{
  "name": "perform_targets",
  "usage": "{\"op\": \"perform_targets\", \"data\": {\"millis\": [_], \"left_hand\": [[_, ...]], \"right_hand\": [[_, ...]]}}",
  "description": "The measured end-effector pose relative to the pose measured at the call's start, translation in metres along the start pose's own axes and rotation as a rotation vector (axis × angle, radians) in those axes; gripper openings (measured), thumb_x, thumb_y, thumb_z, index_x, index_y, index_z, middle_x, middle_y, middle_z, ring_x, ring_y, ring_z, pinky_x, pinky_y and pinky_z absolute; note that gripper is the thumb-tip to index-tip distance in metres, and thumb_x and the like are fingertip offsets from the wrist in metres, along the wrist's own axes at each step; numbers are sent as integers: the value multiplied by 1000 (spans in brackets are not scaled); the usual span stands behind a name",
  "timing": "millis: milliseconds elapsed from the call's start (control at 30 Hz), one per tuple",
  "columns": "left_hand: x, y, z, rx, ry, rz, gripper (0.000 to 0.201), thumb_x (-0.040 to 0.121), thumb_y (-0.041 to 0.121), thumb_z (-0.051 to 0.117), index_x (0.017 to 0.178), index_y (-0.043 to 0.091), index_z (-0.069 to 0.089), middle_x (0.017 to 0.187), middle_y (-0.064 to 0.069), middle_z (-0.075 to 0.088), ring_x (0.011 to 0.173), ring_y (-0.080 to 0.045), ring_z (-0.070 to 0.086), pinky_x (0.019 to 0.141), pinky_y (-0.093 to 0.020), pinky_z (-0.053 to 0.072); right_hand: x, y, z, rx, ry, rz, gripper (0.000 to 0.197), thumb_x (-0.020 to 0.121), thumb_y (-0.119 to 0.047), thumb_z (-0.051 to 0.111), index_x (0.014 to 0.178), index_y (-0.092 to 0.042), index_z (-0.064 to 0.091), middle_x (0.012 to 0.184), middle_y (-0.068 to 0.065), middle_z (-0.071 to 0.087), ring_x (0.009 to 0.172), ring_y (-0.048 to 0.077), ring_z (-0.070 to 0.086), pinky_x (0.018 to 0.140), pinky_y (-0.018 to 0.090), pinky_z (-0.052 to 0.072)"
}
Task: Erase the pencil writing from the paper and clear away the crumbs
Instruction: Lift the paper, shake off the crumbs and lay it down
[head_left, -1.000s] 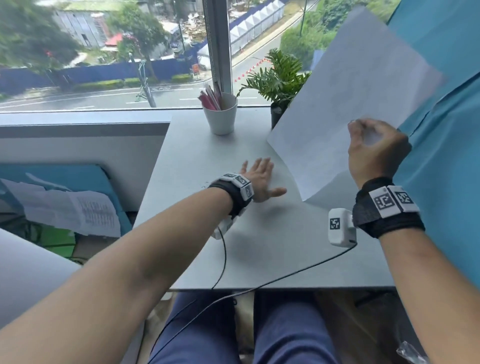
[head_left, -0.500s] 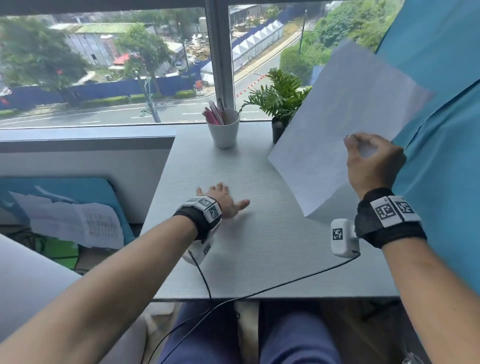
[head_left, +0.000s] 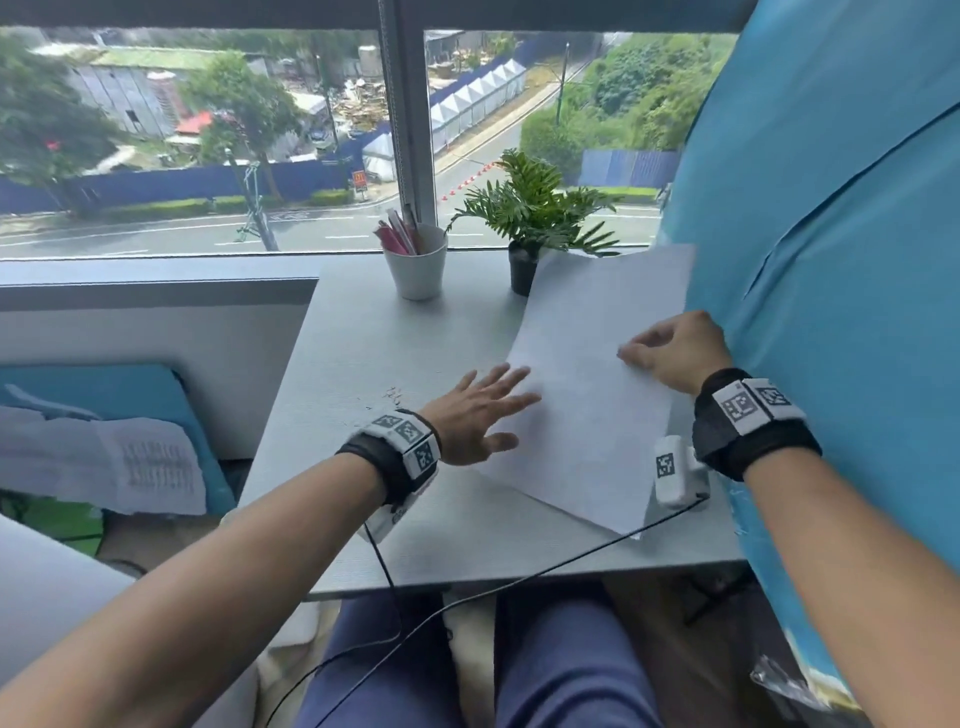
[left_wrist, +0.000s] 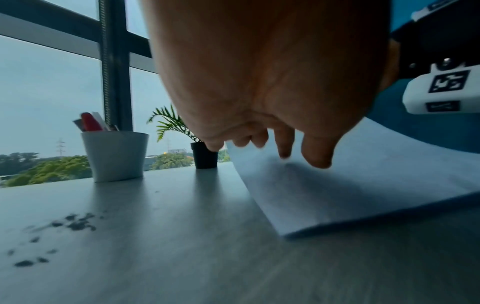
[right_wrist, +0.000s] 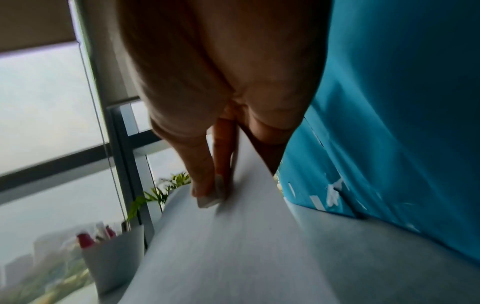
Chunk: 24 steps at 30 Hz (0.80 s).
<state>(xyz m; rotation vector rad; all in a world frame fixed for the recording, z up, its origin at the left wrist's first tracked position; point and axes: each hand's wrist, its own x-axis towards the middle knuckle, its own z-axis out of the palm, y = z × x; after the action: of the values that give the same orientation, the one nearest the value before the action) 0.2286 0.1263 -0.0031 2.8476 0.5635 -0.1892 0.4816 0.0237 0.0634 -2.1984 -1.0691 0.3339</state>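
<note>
you've got the white paper (head_left: 587, 395) slanted across the right side of the desk, its near corner down on the surface and its far end curving up. a small whitish eraser (right_wrist: 209, 200) sits against its sheet. dark crumbs (left_wrist: 75, 223) lie scattered just left of it.

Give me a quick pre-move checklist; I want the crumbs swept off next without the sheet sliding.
1. Paper down on desk: not ok, right side lifted.
2. Right hand grips paper: ok, eraser pinched too.
3. Left hand free: ok, fingers spread at sheet's left edge.
4. Crumbs located: ok, on desk left of the paper.
5. Writing fully erased: cannot tell.
6. Cup and plant clear of sweep: ok.
</note>
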Motion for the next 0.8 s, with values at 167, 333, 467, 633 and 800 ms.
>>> {"op": "perform_targets", "data": {"millis": [167, 333, 467, 633, 800], "left_hand": [[9, 16, 21, -15, -158, -48, 73, 99, 48, 50, 159, 29, 11, 167, 0, -3, 153, -20, -2, 122, -49, -2], [19, 26, 23, 8, -111, -67, 74, 98, 49, 51, 158, 25, 15, 166, -7, 4, 153, -25, 4, 123, -48, 3], [21, 32, 27, 22, -119, -89, 77, 99, 52, 46, 159, 21, 9, 166, -8, -1, 153, -25, 0, 123, -47, 2], [18, 20, 33, -59, -122, -121, 85, 99, 63, 28, 157, 17, -12, 163, 0, -19, 150, -16, -17, 123, -43, -9], [5, -21, 34, -34, -188, -116, 94, 82, 81, 4, 156, 25, -14, 161, 5, -23, 149, -15, -19, 122, -48, -9]], "right_hand": [[-6, 6, 28, -229, -10, -17, 13, 78, -26, 78, 86, -17, 79, 112, 10, 69, 110, 25, 59, 92, 25, 39], [-20, 11, 51, -441, -231, 21, 13, 78, -30, 76, 91, -27, 75, 139, 10, 42, 135, 28, 32, 109, 47, 29], [-34, 21, 58, -396, -291, 93, 41, 86, -29, 68, 125, -22, 62, 144, 12, 37, 138, 29, 33, 113, 45, 28], [-75, 41, 49, -285, -317, 89, 89, 88, -33, 69, 153, -6, 14, 158, 14, 21, 145, 29, 26, 116, 35, 24], [-103, 69, 51, -327, -407, 53, 77, 96, -36, 54, 155, -11, 11, 164, 3, -2, 151, 19, 5, 121, 32, 8]]}}
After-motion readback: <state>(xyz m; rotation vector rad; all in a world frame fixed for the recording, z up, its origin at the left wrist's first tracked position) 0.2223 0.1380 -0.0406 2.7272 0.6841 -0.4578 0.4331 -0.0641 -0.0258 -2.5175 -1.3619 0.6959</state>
